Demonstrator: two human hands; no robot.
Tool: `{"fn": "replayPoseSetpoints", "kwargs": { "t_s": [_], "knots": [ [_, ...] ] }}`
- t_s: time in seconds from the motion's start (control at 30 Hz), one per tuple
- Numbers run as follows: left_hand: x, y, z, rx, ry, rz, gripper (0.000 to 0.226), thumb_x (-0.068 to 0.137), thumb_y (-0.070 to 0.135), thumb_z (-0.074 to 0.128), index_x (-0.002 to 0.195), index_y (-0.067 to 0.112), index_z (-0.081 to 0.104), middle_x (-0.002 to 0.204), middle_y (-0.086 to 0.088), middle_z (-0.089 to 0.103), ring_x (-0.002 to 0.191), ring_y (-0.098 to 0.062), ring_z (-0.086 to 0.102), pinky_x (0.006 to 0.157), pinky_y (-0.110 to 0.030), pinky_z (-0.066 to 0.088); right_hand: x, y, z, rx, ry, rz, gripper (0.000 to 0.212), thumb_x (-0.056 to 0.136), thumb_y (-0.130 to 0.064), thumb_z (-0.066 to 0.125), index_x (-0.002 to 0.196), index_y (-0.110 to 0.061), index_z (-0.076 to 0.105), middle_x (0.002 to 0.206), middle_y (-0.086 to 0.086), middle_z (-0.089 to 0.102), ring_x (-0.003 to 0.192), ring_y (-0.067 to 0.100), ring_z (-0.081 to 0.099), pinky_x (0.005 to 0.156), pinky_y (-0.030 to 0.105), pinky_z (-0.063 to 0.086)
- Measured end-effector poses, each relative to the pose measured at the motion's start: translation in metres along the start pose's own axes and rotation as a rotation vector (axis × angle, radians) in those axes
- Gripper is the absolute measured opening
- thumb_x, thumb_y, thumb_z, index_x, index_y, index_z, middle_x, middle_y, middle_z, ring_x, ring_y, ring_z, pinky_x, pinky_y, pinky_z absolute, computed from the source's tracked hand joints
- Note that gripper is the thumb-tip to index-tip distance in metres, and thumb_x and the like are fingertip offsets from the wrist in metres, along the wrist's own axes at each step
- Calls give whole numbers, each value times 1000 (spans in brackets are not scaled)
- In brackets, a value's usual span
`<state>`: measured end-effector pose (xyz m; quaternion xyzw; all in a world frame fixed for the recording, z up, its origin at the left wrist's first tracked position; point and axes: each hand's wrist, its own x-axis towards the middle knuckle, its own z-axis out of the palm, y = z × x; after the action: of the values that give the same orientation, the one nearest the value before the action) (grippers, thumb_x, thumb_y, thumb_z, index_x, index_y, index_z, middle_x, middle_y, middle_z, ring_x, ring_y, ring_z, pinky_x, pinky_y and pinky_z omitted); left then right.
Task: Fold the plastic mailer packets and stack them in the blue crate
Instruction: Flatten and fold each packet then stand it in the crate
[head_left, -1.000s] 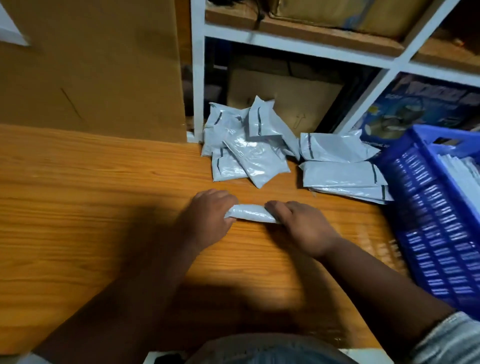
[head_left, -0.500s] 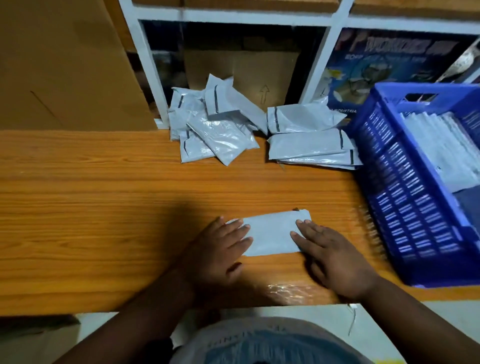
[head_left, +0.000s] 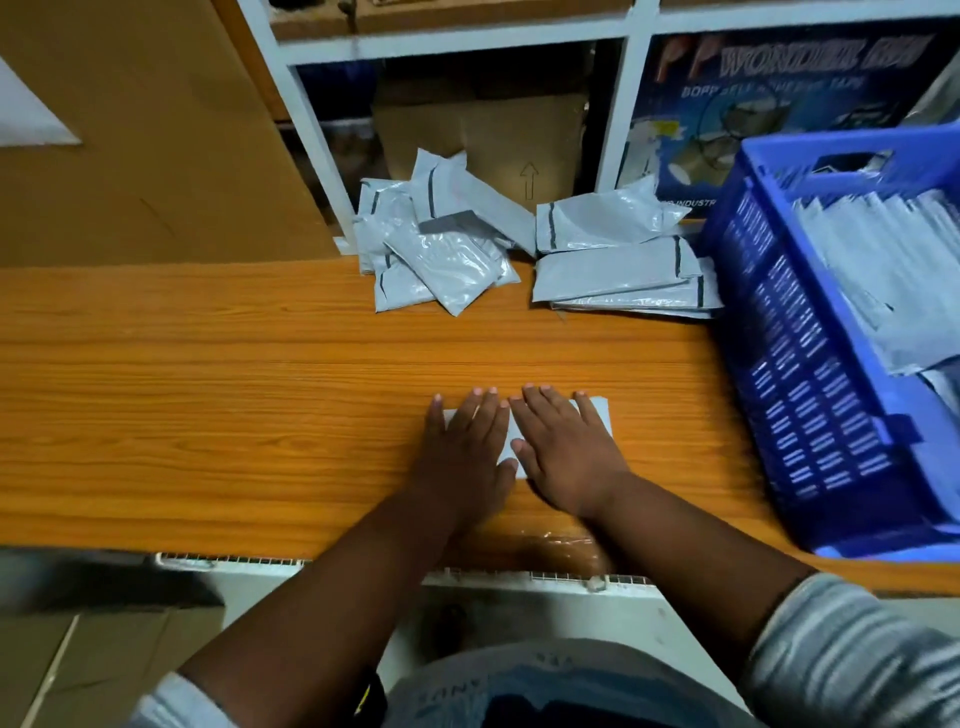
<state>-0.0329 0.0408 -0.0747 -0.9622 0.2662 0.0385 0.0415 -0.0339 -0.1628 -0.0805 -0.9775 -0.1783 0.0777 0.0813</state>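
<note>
The left hand (head_left: 467, 447) lies flat with fingers straight, pressing the near-left part of a folded grey mailer packet (head_left: 508, 439) against the wooden table (head_left: 208, 415); it grips nothing. Touching it on the right, the right hand (head_left: 563, 452) lies equally flat on the packet's other half, whose far corner shows just past the little finger. The slick plastic may spring open once the palms lift, or skid across the smooth wood, spoiling the crease. Beyond both hands two loose heaps of unfolded mailers (head_left: 441, 260) could slide if brushed. Further right of the right hand, the blue crate (head_left: 810, 395) already holds stacked packets; a hasty drop could topple them. Behind it a printed carton (head_left: 691, 104) reads "WONDER" and, seemingly, "BOPP"; the rest is blurred.
</note>
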Motion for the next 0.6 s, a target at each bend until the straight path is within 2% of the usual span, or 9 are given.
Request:
{"fn": "replayPoseSetpoints", "kwargs": {
  "t_s": [0.1, 0.2, 0.3, 0.37, 0.47, 0.6],
  "knots": [
    [3, -8, -6, -125, 98, -82, 68, 105, 46, 32, 157, 4, 48, 166, -19, 42, 156, -37, 36, 122, -70, 29, 2, 4, -9, 40, 7, -4, 68, 111, -57, 15, 168, -22, 25, 177, 6, 21, 164, 26, 14, 131, 60, 7],
    [14, -13, -21, -293, 117, -253, 70, 103, 45, 26, 160, 7, 41, 170, -19, 35, 159, -36, 29, 127, -62, 28, 7, -5, -20, 68, 68, 12, 61, 111, -55, 21, 159, -22, 39, 170, 6, 34, 161, 27, 23, 130, 60, 12],
    [21, -15, -7, -283, 39, -258, 72, 103, 47, 23, 162, 8, 36, 172, -18, 31, 161, -36, 27, 126, -62, 29, 18, -23, -25, 54, 109, 29, 56, 110, -50, 27, 155, -21, 42, 168, 7, 36, 160, 28, 24, 130, 61, 12],
    [19, -14, 15, -216, 35, -248, 70, 107, 46, 24, 163, 6, 39, 171, -18, 33, 159, -37, 31, 122, -65, 32, 26, -33, -25, 11, 99, 40, 60, 109, -48, 28, 160, -18, 38, 171, 9, 32, 162, 30, 20, 131, 62, 7],
    [15, -12, 33, -171, 85, -261, 67, 108, 42, 28, 165, 7, 36, 173, -17, 31, 161, -35, 26, 126, -62, 25, 32, -38, -13, -105, 45, 21, 67, 109, -47, 24, 167, -12, 31, 175, 13, 24, 164, 33, 13, 130, 63, -1],
    [18, -9, 36, -147, 105, -283, 73, 106, 46, 23, 169, 9, 27, 177, -14, 20, 165, -31, 13, 131, -57, 15, 32, -29, 9, -76, 91, 8, 66, 112, -46, 21, 165, -10, 37, 173, 14, 30, 163, 33, 20, 131, 61, 8]
  ]
}}
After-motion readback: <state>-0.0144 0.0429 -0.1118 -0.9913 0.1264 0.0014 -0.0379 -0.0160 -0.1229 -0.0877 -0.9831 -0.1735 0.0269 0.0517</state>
